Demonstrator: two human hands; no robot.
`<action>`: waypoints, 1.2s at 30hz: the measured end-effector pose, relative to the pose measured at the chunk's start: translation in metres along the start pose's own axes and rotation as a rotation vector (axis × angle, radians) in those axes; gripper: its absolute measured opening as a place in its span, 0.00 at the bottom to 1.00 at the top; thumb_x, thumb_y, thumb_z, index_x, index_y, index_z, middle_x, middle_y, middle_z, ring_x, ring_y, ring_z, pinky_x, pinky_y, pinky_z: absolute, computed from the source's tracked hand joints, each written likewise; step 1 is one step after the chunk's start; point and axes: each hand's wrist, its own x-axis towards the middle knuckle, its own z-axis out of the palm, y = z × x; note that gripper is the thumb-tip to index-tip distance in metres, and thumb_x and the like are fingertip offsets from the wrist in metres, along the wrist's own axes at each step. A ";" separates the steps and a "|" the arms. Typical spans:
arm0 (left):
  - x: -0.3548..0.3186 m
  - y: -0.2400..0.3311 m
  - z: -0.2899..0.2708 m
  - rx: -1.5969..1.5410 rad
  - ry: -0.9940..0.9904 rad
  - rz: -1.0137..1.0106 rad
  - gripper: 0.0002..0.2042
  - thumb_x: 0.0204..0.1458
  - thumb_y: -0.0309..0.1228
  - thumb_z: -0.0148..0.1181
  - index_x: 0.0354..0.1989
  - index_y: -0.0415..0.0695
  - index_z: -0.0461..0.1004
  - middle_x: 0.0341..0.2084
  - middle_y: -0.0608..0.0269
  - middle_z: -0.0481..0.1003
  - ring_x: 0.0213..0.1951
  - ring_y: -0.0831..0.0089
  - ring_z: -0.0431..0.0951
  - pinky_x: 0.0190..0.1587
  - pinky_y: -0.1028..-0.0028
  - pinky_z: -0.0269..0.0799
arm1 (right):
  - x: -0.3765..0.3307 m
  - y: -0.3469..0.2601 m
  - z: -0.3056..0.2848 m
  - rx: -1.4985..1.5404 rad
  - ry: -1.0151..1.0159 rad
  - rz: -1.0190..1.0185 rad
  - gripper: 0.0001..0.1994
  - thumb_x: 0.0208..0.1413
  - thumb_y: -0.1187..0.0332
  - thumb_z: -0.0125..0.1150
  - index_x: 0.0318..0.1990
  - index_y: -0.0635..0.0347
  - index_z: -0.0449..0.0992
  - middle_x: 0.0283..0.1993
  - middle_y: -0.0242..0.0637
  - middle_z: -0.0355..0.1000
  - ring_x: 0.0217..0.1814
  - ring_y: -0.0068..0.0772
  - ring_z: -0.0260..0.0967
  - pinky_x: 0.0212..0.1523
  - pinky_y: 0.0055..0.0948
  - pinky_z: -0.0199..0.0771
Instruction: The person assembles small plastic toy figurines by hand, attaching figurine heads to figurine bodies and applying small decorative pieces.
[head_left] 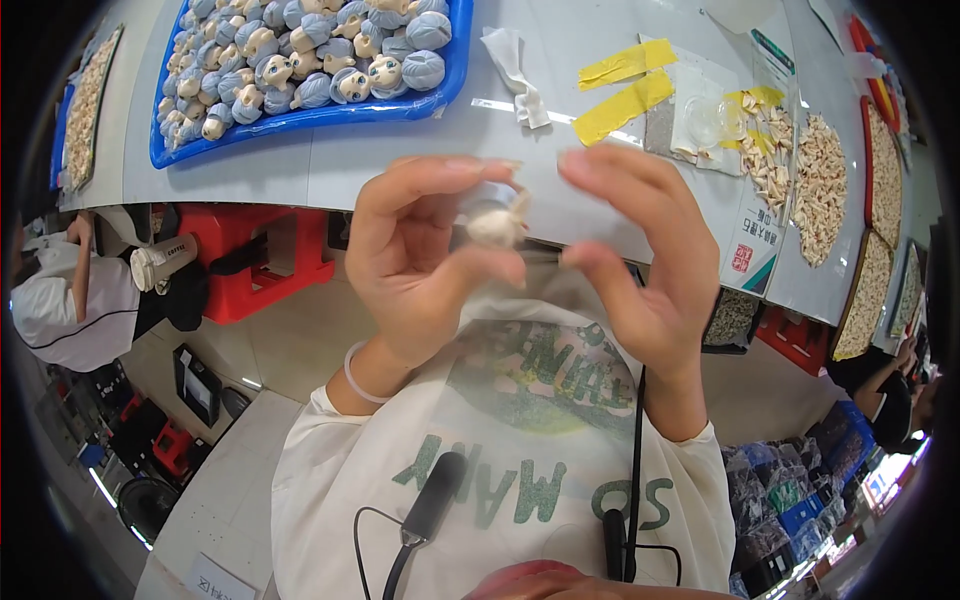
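My left hand point(405, 245) is curled round a small doll head point(494, 222), which sits between its fingertips and thumb. The head is pale with some light blue at the top, and motion blurs its details. Facing it, my right hand point(645, 240) has its fingers and thumb curved and spread apart, with nothing between them. Both hands are raised just off the table's near edge. Beyond the left hand, a blue tray point(380, 116) holds many similar doll heads with light blue hair, piled loosely.
On the white table point(400, 170) lie a crumpled white cloth point(517, 75) and yellow tape strips point(625, 90). Small pale pieces point(820, 185) are heaped at the right, beside trays point(866, 290) of more. A red stool point(265, 260) stands below left. A person point(80, 290) sits at far left.
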 end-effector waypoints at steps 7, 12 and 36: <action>-0.005 -0.004 0.011 -0.170 -0.216 -0.214 0.35 0.29 0.31 0.71 0.48 0.38 0.58 0.37 0.58 0.68 0.40 0.71 0.72 0.44 0.74 0.66 | -0.006 -0.018 -0.013 0.055 -0.038 -0.079 0.15 0.33 0.77 0.63 0.34 0.60 0.76 0.31 0.35 0.67 0.29 0.29 0.65 0.27 0.26 0.69; -0.005 -0.005 0.013 -0.186 -0.361 -0.232 0.34 0.33 0.38 0.67 0.49 0.37 0.58 0.40 0.58 0.68 0.41 0.70 0.71 0.44 0.74 0.66 | -0.001 -0.016 -0.024 -0.115 -0.062 -0.259 0.11 0.38 0.67 0.62 0.31 0.61 0.74 0.27 0.33 0.68 0.25 0.33 0.66 0.24 0.27 0.63; 0.249 -0.003 0.080 0.970 -0.673 0.404 0.17 0.46 0.38 0.57 0.42 0.42 0.68 0.35 0.56 0.72 0.36 0.65 0.73 0.38 0.71 0.69 | -0.022 -0.016 -0.049 -0.062 -0.009 0.025 0.08 0.39 0.78 0.59 0.31 0.64 0.74 0.30 0.40 0.70 0.29 0.31 0.67 0.30 0.23 0.65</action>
